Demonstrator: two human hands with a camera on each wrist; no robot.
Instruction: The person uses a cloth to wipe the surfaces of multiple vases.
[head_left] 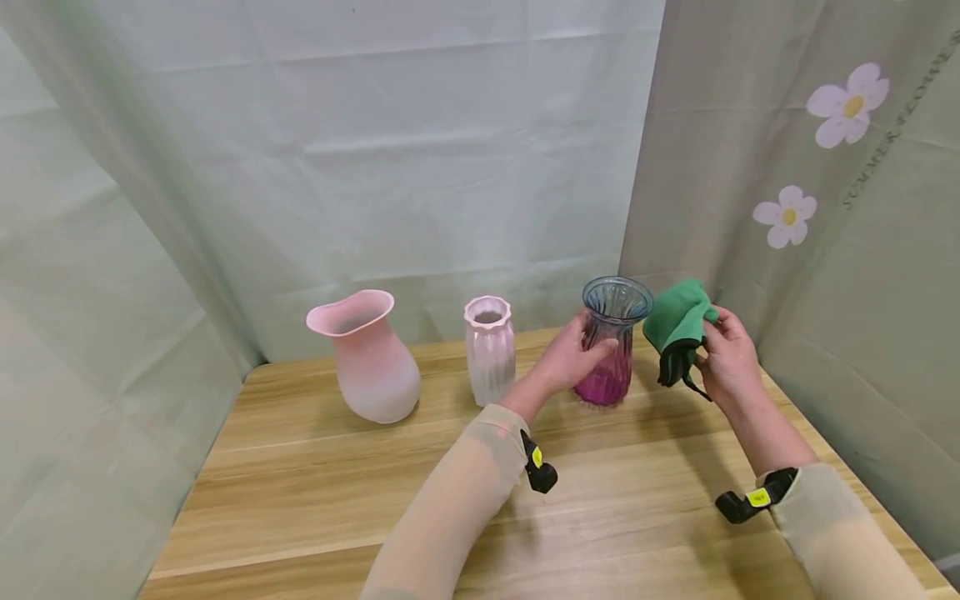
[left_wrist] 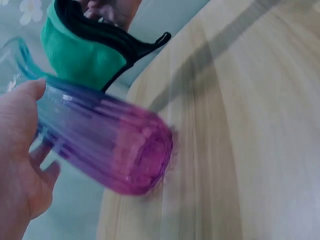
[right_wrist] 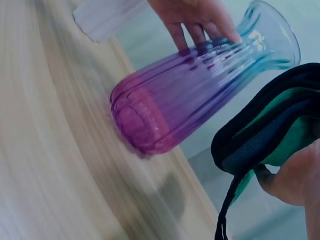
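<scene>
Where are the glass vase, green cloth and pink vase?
glass vase (head_left: pixel 609 367): head view, ribbed purple lower body.
green cloth (head_left: pixel 678 321): head view, green upper fold.
pink vase (head_left: pixel 375 375): head view, rounded belly.

Bright, even light (wrist views motion-blurred).

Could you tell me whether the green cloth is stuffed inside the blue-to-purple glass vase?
No, the green cloth is outside the ribbed vase, held by the right hand.

Glass vase (left_wrist: pixel 107 150) blurring in both wrist views, base contact w/ table (left_wrist: pixel 260 125) unclear. Left hand (left_wrist: pixel 20 155) running off frame edge. Green cloth (right_wrist: pixel 270 145) covering most of right hand (right_wrist: pixel 295 175); white vase (right_wrist: pixel 107 17) cropping at top.
</scene>
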